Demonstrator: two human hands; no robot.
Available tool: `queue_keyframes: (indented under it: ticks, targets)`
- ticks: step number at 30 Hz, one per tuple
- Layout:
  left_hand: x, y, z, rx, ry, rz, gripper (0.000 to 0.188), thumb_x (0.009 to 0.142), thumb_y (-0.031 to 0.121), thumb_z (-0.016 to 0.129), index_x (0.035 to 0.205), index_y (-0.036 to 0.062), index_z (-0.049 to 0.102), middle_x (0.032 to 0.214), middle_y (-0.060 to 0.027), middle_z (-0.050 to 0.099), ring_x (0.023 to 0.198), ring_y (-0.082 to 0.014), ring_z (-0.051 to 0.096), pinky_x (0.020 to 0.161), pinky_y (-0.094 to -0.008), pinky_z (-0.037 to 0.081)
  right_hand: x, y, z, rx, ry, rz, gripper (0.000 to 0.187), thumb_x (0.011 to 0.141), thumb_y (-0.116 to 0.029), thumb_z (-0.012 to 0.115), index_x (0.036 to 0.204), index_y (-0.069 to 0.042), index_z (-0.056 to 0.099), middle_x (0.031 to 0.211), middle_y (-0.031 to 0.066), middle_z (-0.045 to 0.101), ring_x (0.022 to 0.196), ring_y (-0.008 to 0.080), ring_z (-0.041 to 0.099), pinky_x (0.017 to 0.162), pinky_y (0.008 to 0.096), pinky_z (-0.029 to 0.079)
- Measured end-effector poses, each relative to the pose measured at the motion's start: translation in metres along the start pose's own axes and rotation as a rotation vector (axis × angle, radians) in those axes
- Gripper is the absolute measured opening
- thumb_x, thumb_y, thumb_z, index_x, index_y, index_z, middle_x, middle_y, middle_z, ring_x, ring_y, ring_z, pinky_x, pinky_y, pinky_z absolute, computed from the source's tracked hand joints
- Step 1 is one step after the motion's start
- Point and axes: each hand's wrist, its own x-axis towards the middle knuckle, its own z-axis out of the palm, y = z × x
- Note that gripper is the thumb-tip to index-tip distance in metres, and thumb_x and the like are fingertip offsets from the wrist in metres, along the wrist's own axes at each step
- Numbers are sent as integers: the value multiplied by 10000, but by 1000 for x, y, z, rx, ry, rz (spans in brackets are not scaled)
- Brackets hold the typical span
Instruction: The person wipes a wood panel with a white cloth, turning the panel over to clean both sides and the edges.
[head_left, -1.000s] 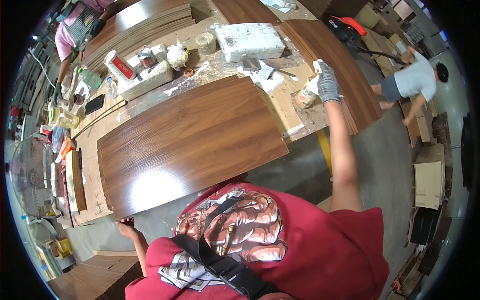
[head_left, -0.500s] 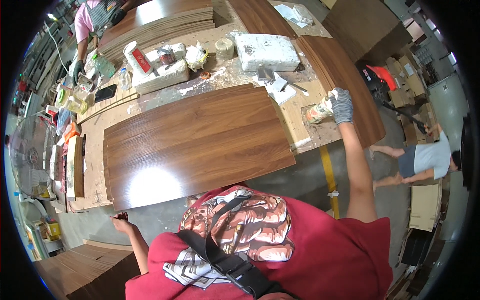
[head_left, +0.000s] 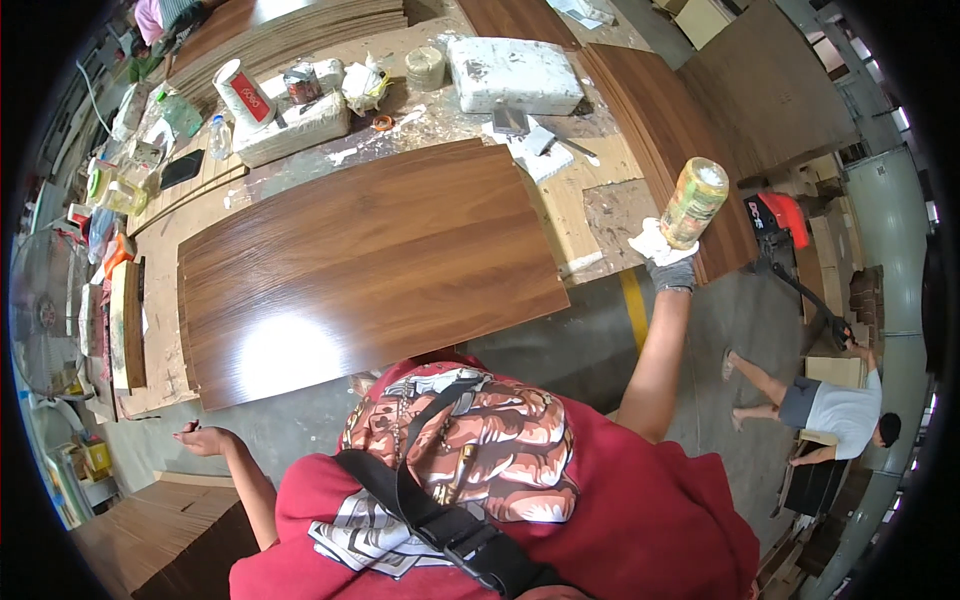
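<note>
1. Here's the can (head_left: 696, 205), up in the air on our right, tilted, its pale round end turned to the upper right; in view it overlaps the near end of a stack of brown boards (head_left: 655, 130), though we can't tell how high above them it hangs.
2. Bunched at its lower end, we have a white cloth (head_left: 652, 241), pressed between can and palm.
3. And our right hand (head_left: 672, 272), in a grey glove, has hold of both; the fingers are mostly hidden behind them, so we can't tell how tightly they close.
4. Across in front of us lies the wood-grain panel (head_left: 370, 270), a bright glare near its front edge, flat on the workbench (head_left: 555, 205).
5. Over to our left hand (head_left: 206, 438): bare, just off the panel's near left corner, fingers loosely curled and partly open. Something dark shows at the tips; we can't tell whether it's held.
6. Further back on the bench we spot a paint-spattered white block (head_left: 515, 78), an orange ring (head_left: 382, 123) and a black phone (head_left: 181, 170).
7. Far right, a person in a pale shirt (head_left: 840, 415) reaches to a dark handle (head_left: 800, 290).
</note>
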Motion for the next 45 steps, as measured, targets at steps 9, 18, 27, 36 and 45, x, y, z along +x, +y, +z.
queue_keyframes:
  ticks: [9,18,27,36,45]
  targets:
    - [-45,57,77,-346,-621,66,289,1011,231,388,817,60,517,861,-30,492,853,-173,477,894,-338,390,40,-49,44,-1211,149,-710,265,882,-257,630,965,-8,667,1007,214,660,891,337,636,808,444,511]
    - [-259,180,116,-4,-1632,608,368,901,231,603,1226,60,614,1204,-170,616,1161,-359,551,1005,-463,396,44,-44,66,-1285,-21,-929,313,829,-143,692,1136,-93,657,1040,192,604,979,375,583,922,466,452]
    - [-299,217,92,239,-1938,1056,1039,662,696,713,1517,221,364,1610,-181,178,1497,-388,107,1177,-617,46,-78,1,116,-590,-552,-563,387,1022,-281,466,1258,3,582,1187,162,603,1154,300,550,1021,377,413]
    - [-298,223,97,252,-1988,983,1067,523,419,812,1495,244,408,1602,-165,224,1499,-347,152,1202,-569,74,-69,73,172,-855,-768,-570,466,935,-27,480,1397,-87,512,1533,183,359,1444,324,308,1170,356,288]
    - [-301,224,98,292,-1967,967,1066,544,526,811,1494,256,410,1603,-148,234,1499,-331,157,1204,-567,62,-75,81,158,-475,-581,-278,335,891,80,584,1180,-53,690,1273,119,656,1203,176,597,1045,282,433]
